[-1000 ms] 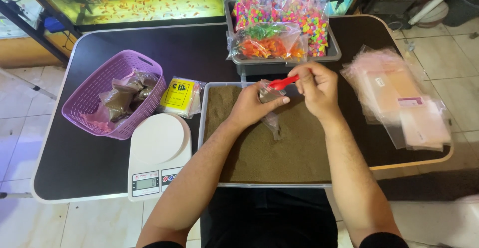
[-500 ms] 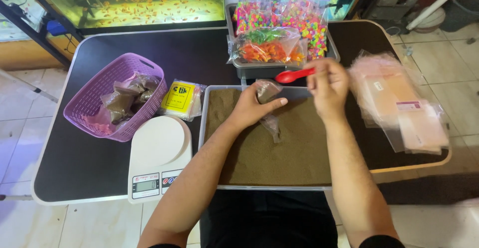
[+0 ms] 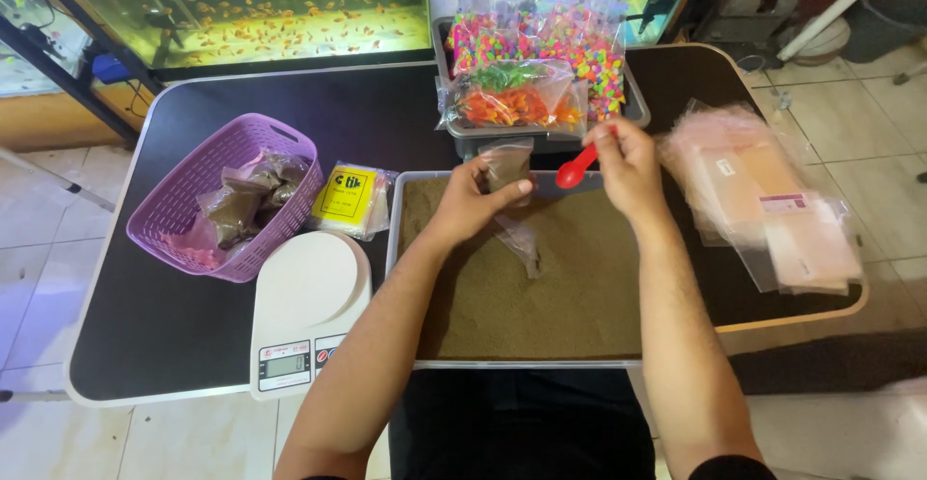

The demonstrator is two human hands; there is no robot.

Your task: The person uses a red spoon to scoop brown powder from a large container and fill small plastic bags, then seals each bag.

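Filling step, by our judgement: our left hand pinches a small clear bag of brown granules upright over the tray's far edge. Our right hand, fingers closed on a red spoon, hovers beside it. Next move calls for steady aim into the bag's mouth.

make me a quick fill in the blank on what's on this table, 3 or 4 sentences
1. The right hand holds a small scoop coloured ____.
2. The left hand holds a small clear bag partly filled with ____ powder.
3. The filled bags lie in a basket coloured ____.
4. The white scale stands to the ____ of the powder tray.

Missing words: red; brown; purple; left
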